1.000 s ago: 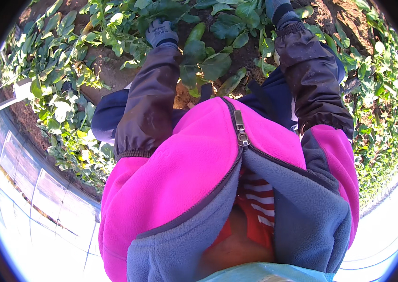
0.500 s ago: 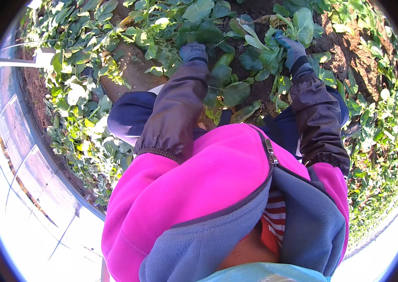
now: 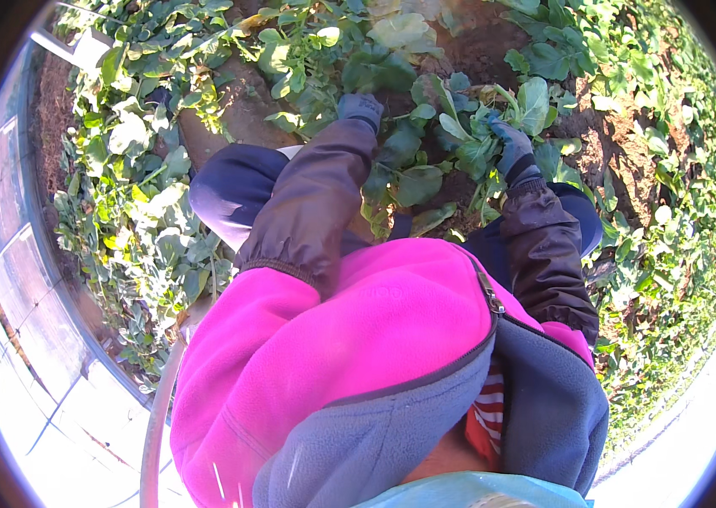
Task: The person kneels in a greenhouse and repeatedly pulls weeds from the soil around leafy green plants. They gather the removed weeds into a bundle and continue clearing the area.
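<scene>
One leafy green plant (image 3: 475, 155) stands in the bed between the wearer's knees, just beside the gloved right hand (image 3: 512, 144). Its leaves should prove light, limp and easily torn, with the stalks somewhat stiffer and perhaps slick if damp; the sounder hold is probably low on the gathered stalks, near the soil (image 3: 629, 161), rather than on a blade such as the pale leaf (image 3: 534, 106) above the glove. The right fingers bend in among the foliage; whether they pinch a stalk cannot be told. The gloved left hand (image 3: 360, 110) lies at the near edge of a dark broad leaf (image 3: 379, 69), its fingertips hidden, so whether they are spread or pressed together cannot be told. Farther out: brown sleeve covers (image 3: 311, 190), dark trousers (image 3: 235, 188) and a pink jacket (image 3: 366, 322).
</scene>
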Available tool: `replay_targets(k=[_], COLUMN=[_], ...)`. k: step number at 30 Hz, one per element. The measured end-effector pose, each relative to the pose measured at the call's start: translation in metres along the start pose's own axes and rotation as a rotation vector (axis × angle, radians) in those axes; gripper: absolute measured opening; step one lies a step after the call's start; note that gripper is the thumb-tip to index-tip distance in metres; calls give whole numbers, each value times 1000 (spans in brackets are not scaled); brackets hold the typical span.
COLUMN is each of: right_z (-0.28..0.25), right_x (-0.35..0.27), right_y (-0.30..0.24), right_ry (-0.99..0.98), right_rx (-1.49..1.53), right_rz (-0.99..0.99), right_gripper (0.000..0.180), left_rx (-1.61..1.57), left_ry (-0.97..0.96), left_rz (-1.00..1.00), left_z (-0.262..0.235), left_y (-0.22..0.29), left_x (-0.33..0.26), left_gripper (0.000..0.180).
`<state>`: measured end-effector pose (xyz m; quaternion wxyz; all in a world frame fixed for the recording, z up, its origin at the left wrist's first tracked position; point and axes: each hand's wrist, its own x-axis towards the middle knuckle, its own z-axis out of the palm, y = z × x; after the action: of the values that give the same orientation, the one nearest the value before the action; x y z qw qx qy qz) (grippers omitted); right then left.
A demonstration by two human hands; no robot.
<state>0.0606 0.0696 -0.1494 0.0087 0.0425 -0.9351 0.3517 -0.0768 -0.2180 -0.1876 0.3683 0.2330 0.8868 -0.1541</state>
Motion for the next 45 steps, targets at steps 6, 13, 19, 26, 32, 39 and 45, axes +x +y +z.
replay_targets(k=[6,13,19,26,32,39,45], right_z=[-1,3,9,11,42,68,88], right_x=[-6,-2,-7,5,29,19,-2], right_y=[-7,-21,-23,-48,-62,-52,-39], right_ry=[-39,-49,-66,-99,-262,-317,-233], right_rx=[-59,-12,39,1,-17,95,291], right_rz=[0,-145,-158,-284,-173,-145,34], right_gripper=[41,39,43,54,64,65,65], left_rx=[-417,-1157,-1264,-1098,-206,-30,-1232], left_ry=[140,412,496,519,350,184,520], left_rz=[-124,-285,-346,-234,191,290,-113], left_z=[12,41,62,60,47,67,82], left_y=[-15,-24,-10,-2,1,-7,-4], left_x=[-10,-13,-6,-11,-20,-12,-6], left_gripper=[39,49,55,39,23,30,33])
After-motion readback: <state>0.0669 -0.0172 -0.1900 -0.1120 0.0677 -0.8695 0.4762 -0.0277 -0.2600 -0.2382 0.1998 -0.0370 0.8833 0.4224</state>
